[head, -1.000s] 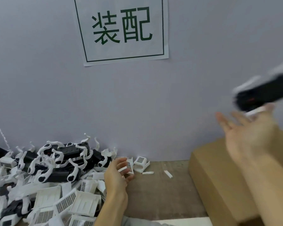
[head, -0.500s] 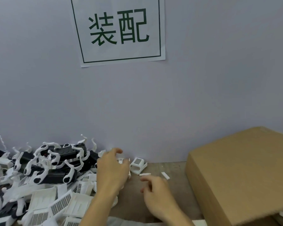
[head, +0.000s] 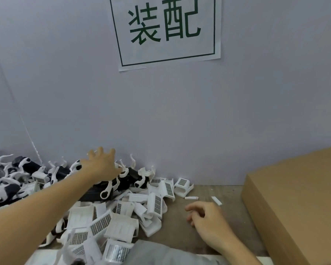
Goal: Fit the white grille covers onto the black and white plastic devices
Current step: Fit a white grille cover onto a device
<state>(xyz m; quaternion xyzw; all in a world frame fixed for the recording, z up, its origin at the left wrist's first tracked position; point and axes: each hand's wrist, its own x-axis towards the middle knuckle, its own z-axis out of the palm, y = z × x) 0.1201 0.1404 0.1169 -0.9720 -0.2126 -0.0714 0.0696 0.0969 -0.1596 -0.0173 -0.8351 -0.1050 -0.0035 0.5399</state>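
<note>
Since half a second earlier, the left hand (head: 101, 165) had gone from the near edge of the heap out over the far part of it, and the right hand (head: 206, 220) had stayed low on the table (head: 189, 232), holding nothing.

Nearest, a strip of grey cloth (head: 170, 253) ran along the bottom edge. Just beyond it the right hand rested on the bare wooden table, its fingers loosely curled and empty. To its left lay the heap of white covers (head: 120, 226), some showing their dark grille mesh, others turned over, piled on one another and spilling toward the table's near edge. Two small white strips (head: 216, 200) lay loose on the wood beyond the right hand, near a lone cover (head: 182, 185) by the wall.

A large cardboard box (head: 298, 203) stood at the right, well apart from the heap.

Farther back, the devices (head: 126, 180), black bodies with white curved arms, lay tangled in a pile against the wall (head: 180, 115). The left arm stretched across the covers, and the left hand hung over the devices with fingers spread; whether it touched any of them could not be told.

On the wall above hung a white paper sign (head: 166, 29) with two green characters inside a green frame.
</note>
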